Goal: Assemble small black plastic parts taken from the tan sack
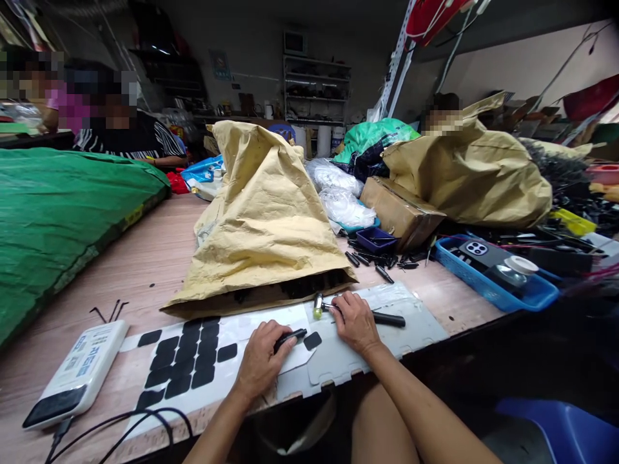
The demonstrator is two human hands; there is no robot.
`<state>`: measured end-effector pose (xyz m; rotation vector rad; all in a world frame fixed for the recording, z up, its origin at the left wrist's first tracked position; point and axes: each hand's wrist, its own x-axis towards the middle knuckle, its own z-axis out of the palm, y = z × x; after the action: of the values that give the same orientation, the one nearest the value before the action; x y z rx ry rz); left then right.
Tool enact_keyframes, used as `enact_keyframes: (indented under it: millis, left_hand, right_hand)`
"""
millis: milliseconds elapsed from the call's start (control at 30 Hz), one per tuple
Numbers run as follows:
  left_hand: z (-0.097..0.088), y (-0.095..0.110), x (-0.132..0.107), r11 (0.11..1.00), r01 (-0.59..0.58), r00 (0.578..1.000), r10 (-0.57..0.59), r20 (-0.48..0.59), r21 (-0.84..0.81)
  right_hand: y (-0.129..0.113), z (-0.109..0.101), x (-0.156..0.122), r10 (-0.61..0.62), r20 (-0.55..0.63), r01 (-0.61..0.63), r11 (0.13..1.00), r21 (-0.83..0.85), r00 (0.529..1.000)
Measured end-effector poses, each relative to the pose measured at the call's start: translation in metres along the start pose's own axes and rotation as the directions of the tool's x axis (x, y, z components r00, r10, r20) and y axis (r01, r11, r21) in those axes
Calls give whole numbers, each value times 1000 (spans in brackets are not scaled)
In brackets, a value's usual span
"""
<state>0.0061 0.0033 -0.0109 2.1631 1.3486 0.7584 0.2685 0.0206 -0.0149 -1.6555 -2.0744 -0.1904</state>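
Observation:
My left hand (264,359) is closed around a small black rod-like part (290,337), its tip pointing right over a white sheet (227,386). Rows of black square pads (186,361) lie on that sheet to the left, and one loose black pad (312,340) lies just right of the part. My right hand (355,321) rests with fingers curled over the shaft of a small hammer (387,318), whose metal head with a yellow-green face (318,305) points left. Both hands work on a white plastic mat (416,322) at the table's front edge.
A large tan paper sack (265,219) lies open just behind my hands, black parts showing in its mouth. A white power bank (80,374) with a black cable sits at the left. A blue tray (493,277) holds a phone at the right. Green sack (58,212) left; other people sit behind.

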Motion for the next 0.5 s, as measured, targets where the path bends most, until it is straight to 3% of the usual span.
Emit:
enact_keyframes:
  millis: [500]
  left_hand:
    - [-1, 0, 0, 999, 23, 1000, -22, 17, -38]
  right_hand:
    - [-5, -3, 2, 51, 61, -47, 997, -65, 997]
